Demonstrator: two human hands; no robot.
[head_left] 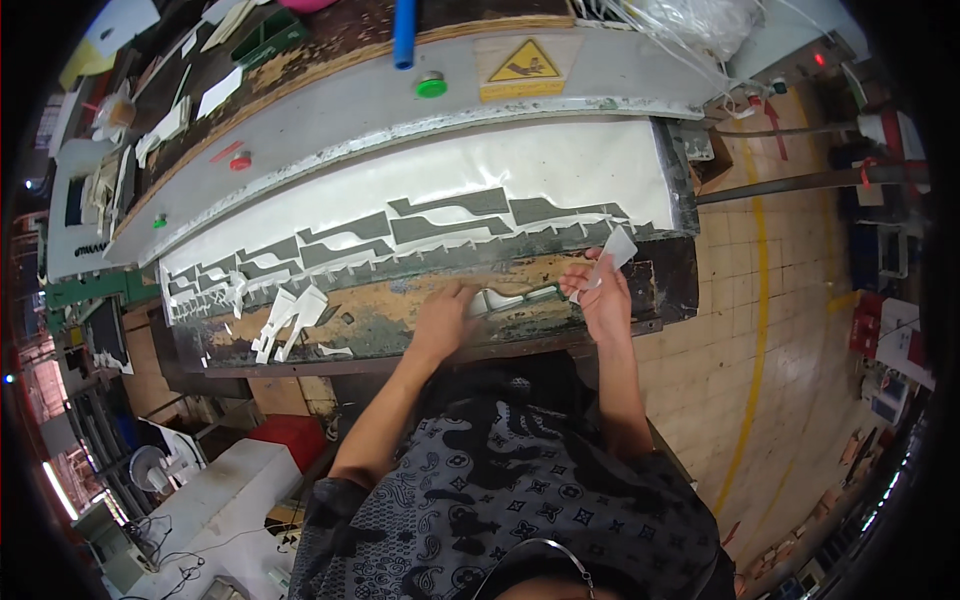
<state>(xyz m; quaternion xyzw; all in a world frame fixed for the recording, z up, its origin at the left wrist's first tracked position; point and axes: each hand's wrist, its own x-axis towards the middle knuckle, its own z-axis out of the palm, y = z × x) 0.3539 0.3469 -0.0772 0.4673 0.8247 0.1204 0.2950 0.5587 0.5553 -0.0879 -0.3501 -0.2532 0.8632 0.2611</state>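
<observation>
A long narrow cutting die [520,298] with a dark green edge and white material inside lies at the table's front, between my hands. Curled over its left end are the slightly blurred fingers of my left hand [443,318]. My right hand [602,305], beside the die's right end, pinches a white translucent cut piece [617,247] between thumb and fingers. Beyond both hands a white sheet [580,160] spreads across the table, with rows of long shaped holes along its near side. Several white cut pieces [292,318] lie in a loose pile left of my left hand.
A grey machine beam [350,120] with green and red buttons and a yellow warning label [527,66] spans behind the sheet. The worn table's front edge [300,368] runs close to my body. Tiled floor [720,330] with a yellow line lies to the right.
</observation>
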